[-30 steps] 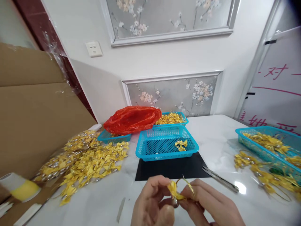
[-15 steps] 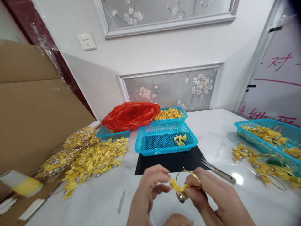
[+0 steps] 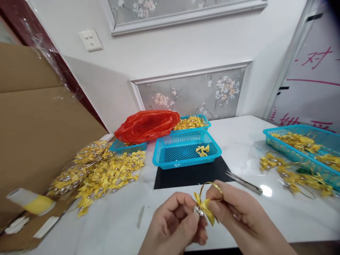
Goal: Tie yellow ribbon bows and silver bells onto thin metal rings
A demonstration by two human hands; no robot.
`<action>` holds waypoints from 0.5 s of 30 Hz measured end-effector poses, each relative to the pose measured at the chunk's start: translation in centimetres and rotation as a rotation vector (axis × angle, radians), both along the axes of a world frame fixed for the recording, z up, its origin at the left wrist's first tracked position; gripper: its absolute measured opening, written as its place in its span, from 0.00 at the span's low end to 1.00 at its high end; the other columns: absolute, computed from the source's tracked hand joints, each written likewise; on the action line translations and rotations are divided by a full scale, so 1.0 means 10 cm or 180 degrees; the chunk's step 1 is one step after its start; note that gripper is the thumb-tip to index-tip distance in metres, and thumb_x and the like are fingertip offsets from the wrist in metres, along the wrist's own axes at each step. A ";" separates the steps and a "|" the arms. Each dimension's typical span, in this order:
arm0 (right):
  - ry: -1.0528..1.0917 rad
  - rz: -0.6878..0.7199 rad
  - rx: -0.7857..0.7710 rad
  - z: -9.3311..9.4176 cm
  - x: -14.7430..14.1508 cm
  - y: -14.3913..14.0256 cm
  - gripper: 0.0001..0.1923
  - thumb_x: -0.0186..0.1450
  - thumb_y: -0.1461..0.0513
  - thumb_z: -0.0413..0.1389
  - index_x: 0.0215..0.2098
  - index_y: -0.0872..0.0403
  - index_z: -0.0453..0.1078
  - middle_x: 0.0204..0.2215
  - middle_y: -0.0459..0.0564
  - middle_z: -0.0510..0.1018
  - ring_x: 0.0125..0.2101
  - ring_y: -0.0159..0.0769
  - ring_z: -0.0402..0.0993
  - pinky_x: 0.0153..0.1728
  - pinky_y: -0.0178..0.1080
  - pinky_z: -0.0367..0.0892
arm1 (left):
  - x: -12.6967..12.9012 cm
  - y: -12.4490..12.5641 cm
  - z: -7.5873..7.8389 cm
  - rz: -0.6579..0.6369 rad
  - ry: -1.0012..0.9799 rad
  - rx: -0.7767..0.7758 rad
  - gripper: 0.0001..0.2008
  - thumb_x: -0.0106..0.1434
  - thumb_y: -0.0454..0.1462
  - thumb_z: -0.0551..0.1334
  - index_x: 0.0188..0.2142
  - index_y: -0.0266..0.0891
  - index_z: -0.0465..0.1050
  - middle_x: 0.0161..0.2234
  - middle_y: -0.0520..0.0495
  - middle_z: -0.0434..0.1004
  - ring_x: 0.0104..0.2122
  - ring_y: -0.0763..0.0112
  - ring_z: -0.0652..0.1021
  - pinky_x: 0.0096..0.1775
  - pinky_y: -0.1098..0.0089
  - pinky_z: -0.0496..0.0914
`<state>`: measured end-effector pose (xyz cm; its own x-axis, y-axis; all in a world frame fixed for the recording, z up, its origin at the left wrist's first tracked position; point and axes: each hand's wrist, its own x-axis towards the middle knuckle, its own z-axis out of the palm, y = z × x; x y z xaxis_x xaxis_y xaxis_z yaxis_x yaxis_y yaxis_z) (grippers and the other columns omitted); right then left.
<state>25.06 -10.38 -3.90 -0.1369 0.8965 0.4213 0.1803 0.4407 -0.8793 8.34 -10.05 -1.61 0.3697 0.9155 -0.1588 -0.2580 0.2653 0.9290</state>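
Both hands have closed in—left hand (image 3: 175, 223) and right hand (image 3: 239, 216) pinch one small yellow ribbon bow with silver bell (image 3: 203, 208) above the white worktop (image 3: 252, 148); one finished bow lies in the blue plastic basket (image 3: 186, 150)—a large heap (image 3: 98, 173) remains.

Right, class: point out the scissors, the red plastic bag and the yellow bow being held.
scissors (image 3: 243, 182), head view, on the blades' middle.
red plastic bag (image 3: 147, 124), head view, on its crumpled top.
yellow bow (image 3: 205, 206), head view, on its ribbon.
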 end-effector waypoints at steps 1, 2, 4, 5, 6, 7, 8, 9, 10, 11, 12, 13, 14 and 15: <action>0.0052 0.0050 -0.0112 0.00 0.01 0.00 0.17 0.73 0.55 0.46 0.27 0.51 0.62 0.23 0.44 0.65 0.24 0.31 0.62 0.25 0.33 0.59 | -0.01 0.01 0.00 0.0006 0.0004 0.0084 0.14 0.53 0.45 0.73 0.33 0.40 0.75 0.28 0.51 0.75 0.27 0.74 0.74 0.30 0.74 0.68; 0.0075 0.0091 -0.0184 0.01 0.01 0.00 0.17 0.73 0.55 0.46 0.27 0.51 0.62 0.23 0.44 0.64 0.24 0.31 0.62 0.25 0.33 0.59 | -0.02 0.01 0.00 0.0102 0.0061 0.0254 0.15 0.53 0.45 0.73 0.35 0.41 0.75 0.30 0.50 0.74 0.30 0.71 0.74 0.32 0.73 0.69; 0.0078 0.0168 -0.0223 0.02 0.03 -0.01 0.17 0.73 0.55 0.45 0.28 0.52 0.63 0.24 0.44 0.65 0.25 0.32 0.63 0.25 0.33 0.59 | -0.02 0.01 0.00 0.0401 0.0245 0.0688 0.17 0.53 0.46 0.73 0.40 0.44 0.74 0.37 0.48 0.74 0.39 0.65 0.74 0.37 0.70 0.71; 0.0065 0.0215 -0.0205 0.03 0.03 -0.01 0.16 0.73 0.56 0.45 0.28 0.52 0.63 0.24 0.44 0.66 0.26 0.31 0.63 0.26 0.33 0.60 | -0.02 0.01 0.00 0.0504 0.0314 0.0850 0.19 0.53 0.46 0.72 0.42 0.46 0.74 0.40 0.47 0.73 0.43 0.62 0.73 0.40 0.68 0.71; 0.0047 0.0252 -0.0173 0.04 0.04 -0.01 0.16 0.73 0.57 0.45 0.29 0.52 0.63 0.25 0.44 0.66 0.26 0.31 0.64 0.27 0.33 0.60 | -0.02 0.01 0.01 0.0531 0.0349 0.0936 0.21 0.53 0.46 0.73 0.44 0.48 0.73 0.43 0.46 0.73 0.46 0.59 0.72 0.42 0.66 0.71; 0.0025 0.0268 -0.0142 0.05 0.04 -0.01 0.15 0.73 0.57 0.45 0.29 0.52 0.62 0.25 0.44 0.67 0.26 0.31 0.64 0.27 0.33 0.60 | -0.02 0.00 0.02 0.0480 0.0350 0.0958 0.22 0.53 0.45 0.73 0.46 0.49 0.72 0.44 0.46 0.74 0.46 0.59 0.73 0.42 0.65 0.72; -0.0001 0.0263 -0.0116 0.05 0.04 -0.02 0.15 0.73 0.58 0.45 0.29 0.52 0.62 0.25 0.44 0.67 0.26 0.31 0.64 0.28 0.32 0.60 | -0.02 0.00 0.03 0.0386 0.0331 0.0939 0.21 0.53 0.44 0.73 0.46 0.49 0.72 0.43 0.47 0.75 0.45 0.59 0.74 0.42 0.65 0.72; -0.0024 0.0241 -0.0101 0.05 0.04 -0.02 0.15 0.73 0.58 0.45 0.28 0.52 0.61 0.25 0.43 0.66 0.26 0.31 0.64 0.27 0.32 0.60 | -0.02 -0.01 0.04 0.0295 0.0306 0.0913 0.20 0.54 0.42 0.73 0.45 0.49 0.73 0.41 0.48 0.76 0.42 0.62 0.75 0.41 0.66 0.72; -0.0038 0.0214 -0.0100 0.05 0.04 -0.03 0.15 0.73 0.58 0.45 0.28 0.52 0.61 0.25 0.43 0.65 0.26 0.31 0.63 0.27 0.32 0.60 | -0.02 -0.01 0.05 0.0239 0.0296 0.0883 0.17 0.55 0.41 0.72 0.44 0.49 0.74 0.39 0.49 0.77 0.40 0.64 0.76 0.41 0.67 0.72; -0.0041 0.0195 -0.0108 0.05 0.04 -0.03 0.15 0.73 0.58 0.45 0.28 0.51 0.61 0.25 0.43 0.65 0.26 0.31 0.63 0.27 0.32 0.60 | -0.02 -0.02 0.06 0.0207 0.0303 0.0853 0.14 0.56 0.39 0.72 0.42 0.49 0.75 0.36 0.50 0.77 0.38 0.66 0.76 0.40 0.69 0.71; -0.0043 0.0193 -0.0133 0.05 0.04 -0.03 0.15 0.73 0.58 0.45 0.28 0.51 0.61 0.24 0.43 0.65 0.26 0.31 0.63 0.27 0.32 0.59 | -0.02 -0.02 0.07 0.0186 0.0326 0.0824 0.12 0.56 0.38 0.71 0.40 0.48 0.76 0.34 0.51 0.77 0.36 0.68 0.76 0.39 0.70 0.70; -0.0036 0.0199 -0.0169 0.05 0.03 -0.04 0.15 0.73 0.57 0.45 0.29 0.51 0.61 0.24 0.43 0.65 0.26 0.31 0.62 0.26 0.33 0.59 | -0.02 -0.03 0.07 0.0177 0.0353 0.0802 0.09 0.57 0.38 0.71 0.38 0.47 0.76 0.33 0.51 0.77 0.35 0.68 0.76 0.38 0.71 0.70; -0.0018 0.0213 -0.0213 0.05 0.03 -0.04 0.15 0.73 0.57 0.45 0.29 0.51 0.62 0.24 0.43 0.65 0.25 0.31 0.62 0.26 0.33 0.59 | -0.02 -0.03 0.07 0.0171 0.0381 0.0795 0.08 0.57 0.38 0.71 0.36 0.46 0.77 0.32 0.51 0.77 0.35 0.68 0.76 0.37 0.72 0.69; 0.0009 0.0235 -0.0261 0.05 0.03 -0.03 0.15 0.72 0.56 0.46 0.29 0.51 0.62 0.24 0.43 0.65 0.25 0.31 0.62 0.26 0.33 0.59 | -0.03 -0.04 0.07 0.0161 0.0403 0.0800 0.07 0.56 0.38 0.71 0.35 0.45 0.78 0.32 0.50 0.78 0.35 0.68 0.76 0.36 0.72 0.69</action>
<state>25.34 -10.72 -3.42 -0.2028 0.9155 0.3474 0.1473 0.3792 -0.9135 8.07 -10.41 -0.93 0.3142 0.9488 0.0334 -0.1428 0.0125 0.9897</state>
